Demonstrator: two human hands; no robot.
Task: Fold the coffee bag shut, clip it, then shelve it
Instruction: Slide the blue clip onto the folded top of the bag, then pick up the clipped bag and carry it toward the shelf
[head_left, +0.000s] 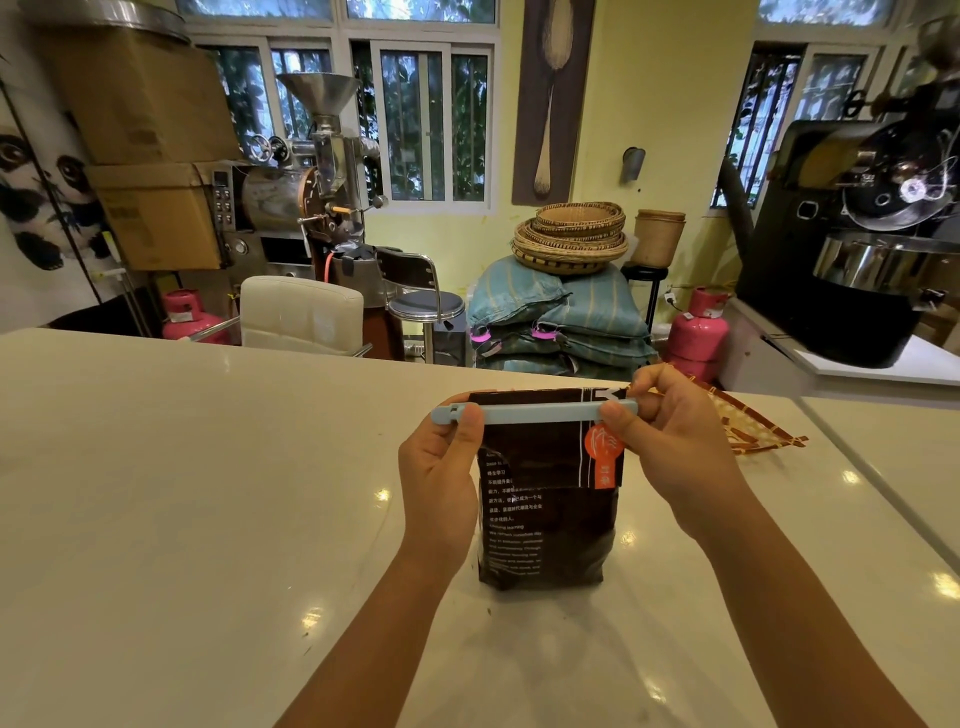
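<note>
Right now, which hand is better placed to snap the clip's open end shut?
Left, probably. The left hand pinches the light blue clip at its latch-like end, beside the coffee bag fold. The right hand grips the opposite end, steadying it. Whether it is already latched is unclear.

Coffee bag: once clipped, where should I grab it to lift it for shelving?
Probably grip the coffee bag around its upright body below the light blue clip, coming from the right side. The bag stands upright on the counter, and the clip spans the folded top.
</note>
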